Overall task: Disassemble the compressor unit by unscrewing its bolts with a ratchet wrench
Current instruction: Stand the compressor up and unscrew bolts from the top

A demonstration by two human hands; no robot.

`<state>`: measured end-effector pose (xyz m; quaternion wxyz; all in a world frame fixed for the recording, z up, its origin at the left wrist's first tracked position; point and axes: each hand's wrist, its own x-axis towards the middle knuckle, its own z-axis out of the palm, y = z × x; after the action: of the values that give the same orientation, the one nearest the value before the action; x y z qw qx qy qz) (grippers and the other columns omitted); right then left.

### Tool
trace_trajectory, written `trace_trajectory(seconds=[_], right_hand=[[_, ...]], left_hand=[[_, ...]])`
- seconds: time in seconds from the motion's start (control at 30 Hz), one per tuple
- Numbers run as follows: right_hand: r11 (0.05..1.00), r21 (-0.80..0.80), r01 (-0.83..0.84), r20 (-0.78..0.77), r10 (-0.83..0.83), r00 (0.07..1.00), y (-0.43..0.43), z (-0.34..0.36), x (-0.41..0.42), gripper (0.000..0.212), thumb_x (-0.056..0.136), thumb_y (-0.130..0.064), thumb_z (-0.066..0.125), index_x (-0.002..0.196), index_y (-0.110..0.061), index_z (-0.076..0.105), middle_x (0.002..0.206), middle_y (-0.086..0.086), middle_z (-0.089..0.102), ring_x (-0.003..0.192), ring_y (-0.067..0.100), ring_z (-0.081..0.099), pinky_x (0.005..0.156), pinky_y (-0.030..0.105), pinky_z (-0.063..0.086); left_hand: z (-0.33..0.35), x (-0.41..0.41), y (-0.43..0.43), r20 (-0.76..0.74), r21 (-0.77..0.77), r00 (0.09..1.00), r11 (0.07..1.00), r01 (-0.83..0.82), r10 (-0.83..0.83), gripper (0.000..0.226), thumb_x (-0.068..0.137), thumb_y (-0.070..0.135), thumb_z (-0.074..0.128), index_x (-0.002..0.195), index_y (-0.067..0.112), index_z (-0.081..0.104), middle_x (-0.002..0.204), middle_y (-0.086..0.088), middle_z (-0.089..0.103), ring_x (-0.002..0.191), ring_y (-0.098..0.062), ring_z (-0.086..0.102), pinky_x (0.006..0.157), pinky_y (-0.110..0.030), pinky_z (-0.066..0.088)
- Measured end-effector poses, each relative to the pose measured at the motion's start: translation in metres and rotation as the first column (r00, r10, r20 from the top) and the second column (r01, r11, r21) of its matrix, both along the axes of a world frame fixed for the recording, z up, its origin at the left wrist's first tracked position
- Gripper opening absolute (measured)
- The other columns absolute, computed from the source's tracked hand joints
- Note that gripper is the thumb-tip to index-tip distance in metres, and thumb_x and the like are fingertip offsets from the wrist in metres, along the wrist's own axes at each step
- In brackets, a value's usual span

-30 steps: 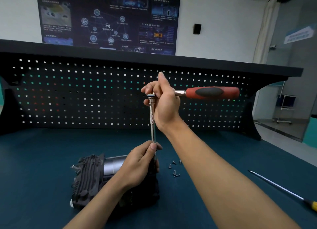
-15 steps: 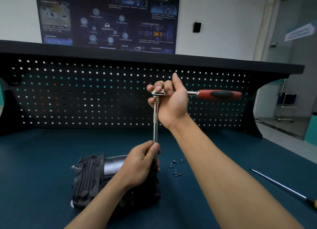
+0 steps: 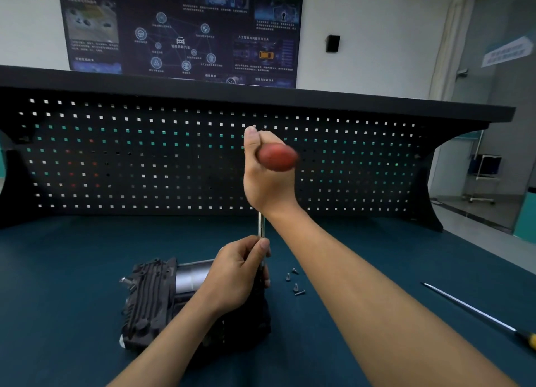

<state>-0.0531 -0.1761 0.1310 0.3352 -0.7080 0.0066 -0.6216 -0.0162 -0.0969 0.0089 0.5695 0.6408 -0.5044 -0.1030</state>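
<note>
Head cam, and it's the only view. The right hand [image 3: 269, 180] sits mid-frame against the pegboard [image 3: 145, 160], fingers curled tight round the ratchet wrench [image 3: 278, 158]. Its red handle points nearly straight at the camera and is smeared with blur, so it's probably mid-swing. The wrench head itself is hidden behind the hand.

Below it, the extension bar [image 3: 261, 227] drops straight down into the left hand [image 3: 237, 276], which pinches it between thumb and curled fingers just above the compressor unit [image 3: 156, 294]. The compressor lies on its side on the bench top [image 3: 72, 256], lower centre-left of the frame. Which bolt the socket is on can't be seen, since the left hand covers it.

Four loose bolts [image 3: 294, 282] lie just right of the compressor. A screwdriver [image 3: 478, 317] is well apart, at the lower right.

What could go wrong:
- **Socket slipping:** That long bar gives a lot of leverage, so a tilt during the swing could cam the socket off and round the bolt head.
- **Compressor shifting:** Nothing visibly clamps it, so a hard pull might roll it.
- **Bolts scattering:** The right forearm passes right over the loose bolts and could knock them away.
</note>
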Motion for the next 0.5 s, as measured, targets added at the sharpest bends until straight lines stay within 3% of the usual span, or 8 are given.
trace_trajectory(seconds=[0.1, 0.2, 0.3, 0.43, 0.5], right_hand=[[0.945, -0.169, 0.281, -0.032, -0.291, 0.956, 0.006, -0.001, -0.002, 0.038, 0.102, -0.031, 0.047, 0.065, -0.02, 0.041, 0.066, -0.009, 0.045, 0.066, 0.02, 0.046, 0.054, 0.033, 0.033], [0.77, -0.366, 0.523, -0.081, -0.586, 0.806, 0.013, 0.0, 0.0, 0.029, 0.101, -0.033, 0.048, 0.077, -0.018, 0.051, 0.079, -0.002, 0.055, 0.077, 0.022, 0.049, 0.064, 0.036, 0.037], [0.653, -0.494, 0.574, -0.189, -0.725, 0.662, 0.02, 0.005, 0.006, 0.026, 0.102, -0.036, 0.04, 0.091, -0.018, 0.056, 0.094, 0.0, 0.06, 0.088, 0.023, 0.05, 0.074, 0.039, 0.034], [0.624, -0.543, 0.563, -0.254, -0.76, 0.598, 0.027, 0.009, 0.013, 0.014, 0.097, -0.031, 0.045, 0.093, -0.02, 0.053, 0.103, 0.001, 0.06, 0.096, 0.025, 0.05, 0.074, 0.039, 0.025], [0.586, -0.573, 0.573, -0.298, -0.8, 0.52, 0.029, 0.013, 0.016, 0.004, 0.091, -0.024, 0.052, 0.092, -0.021, 0.05, 0.106, 0.002, 0.059, 0.098, 0.025, 0.048, 0.075, 0.039, 0.023]], left_hand=[[0.0, -0.001, 0.001, 0.029, -0.004, 1.0, 1.0, -0.004, 0.005, 0.035, 0.103, 0.038, 0.044, 0.083, 0.013, 0.057, 0.064, -0.007, 0.067, 0.061, -0.021, 0.069, 0.061, -0.033, 0.053], [0.001, -0.001, 0.002, 0.058, 0.006, 0.998, 1.0, -0.015, 0.015, 0.038, 0.103, 0.041, 0.043, 0.087, 0.011, 0.06, 0.067, -0.009, 0.069, 0.062, -0.019, 0.069, 0.064, -0.034, 0.054], [0.001, -0.001, 0.002, 0.037, 0.014, 0.999, 1.0, -0.028, 0.027, 0.038, 0.104, 0.039, 0.042, 0.08, 0.015, 0.057, 0.067, -0.007, 0.07, 0.063, -0.02, 0.07, 0.067, -0.04, 0.055], [0.001, 0.0, 0.001, 0.016, 0.014, 0.999, 0.999, -0.043, 0.042, 0.036, 0.104, 0.034, 0.043, 0.074, 0.017, 0.054, 0.065, -0.008, 0.07, 0.063, -0.022, 0.07, 0.07, -0.049, 0.056], [0.002, -0.001, 0.0, 0.011, 0.009, 0.999, 0.999, -0.045, 0.045, 0.036, 0.104, 0.034, 0.044, 0.073, 0.018, 0.054, 0.064, -0.009, 0.07, 0.063, -0.024, 0.07, 0.072, -0.052, 0.056]])
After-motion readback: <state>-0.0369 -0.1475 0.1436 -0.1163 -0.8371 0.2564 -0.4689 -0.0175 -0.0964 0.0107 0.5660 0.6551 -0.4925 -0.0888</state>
